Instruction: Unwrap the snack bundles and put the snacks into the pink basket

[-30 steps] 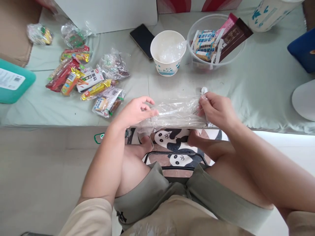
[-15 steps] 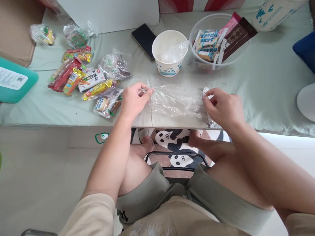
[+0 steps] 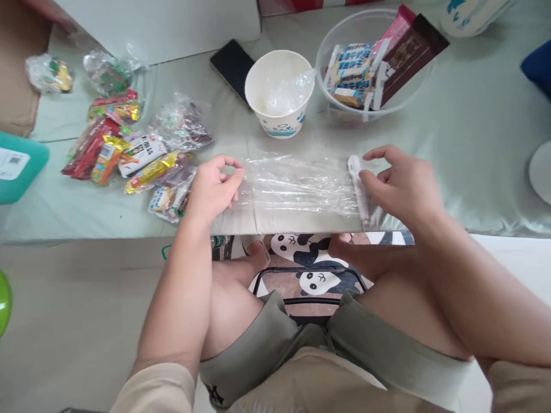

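A clear plastic bag lies flat on the pale green table cover, near the front edge. My left hand pinches the bag's left end with curled fingers. My right hand rests on the bag's right end, where a white zip strip runs across it; thumb and fingers press that strip.
A pile of snack packets lies left of the bag. Behind it stand a white paper bowl with crumpled plastic, a black phone and a clear bowl with biscuit packs. A teal box sits far left.
The bag went from being held up and bunched between both hands to lying spread flat on the table. Both hands lowered onto its ends.
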Tool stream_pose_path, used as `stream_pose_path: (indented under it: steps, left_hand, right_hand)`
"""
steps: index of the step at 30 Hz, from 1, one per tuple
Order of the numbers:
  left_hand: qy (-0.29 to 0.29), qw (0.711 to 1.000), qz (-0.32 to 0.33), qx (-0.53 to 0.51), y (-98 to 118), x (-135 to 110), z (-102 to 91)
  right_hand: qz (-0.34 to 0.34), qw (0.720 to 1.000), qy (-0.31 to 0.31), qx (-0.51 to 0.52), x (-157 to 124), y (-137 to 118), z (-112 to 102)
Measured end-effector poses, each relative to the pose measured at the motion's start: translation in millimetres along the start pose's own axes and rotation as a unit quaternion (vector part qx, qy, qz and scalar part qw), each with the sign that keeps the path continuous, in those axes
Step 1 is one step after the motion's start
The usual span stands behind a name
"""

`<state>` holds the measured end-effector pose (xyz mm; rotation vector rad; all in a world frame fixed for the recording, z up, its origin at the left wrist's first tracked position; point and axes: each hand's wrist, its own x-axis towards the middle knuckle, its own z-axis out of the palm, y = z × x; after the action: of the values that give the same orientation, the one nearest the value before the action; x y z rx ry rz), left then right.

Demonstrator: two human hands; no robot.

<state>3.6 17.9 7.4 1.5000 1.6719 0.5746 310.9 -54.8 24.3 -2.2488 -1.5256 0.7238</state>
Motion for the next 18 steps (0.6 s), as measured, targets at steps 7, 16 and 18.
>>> stream_pose_path:
  steps: [7,16,18]
  left_hand:
    - [-0.006,0.994,0.051,0.099,-3,0,8.2]
    - [-0.010,0.990,0.095,0.105,-3,3,16.0]
    - [0.010,0.989,0.096,0.107,-4,2,15.6]
  right_hand:
    - [0.032,0.988,-0.001,-0.149,-2,4,-8]
    - [-0.253,0.964,0.072,-0.047,16,33,21]
    - [-0.232,0.971,0.064,-0.002,14,28,17]
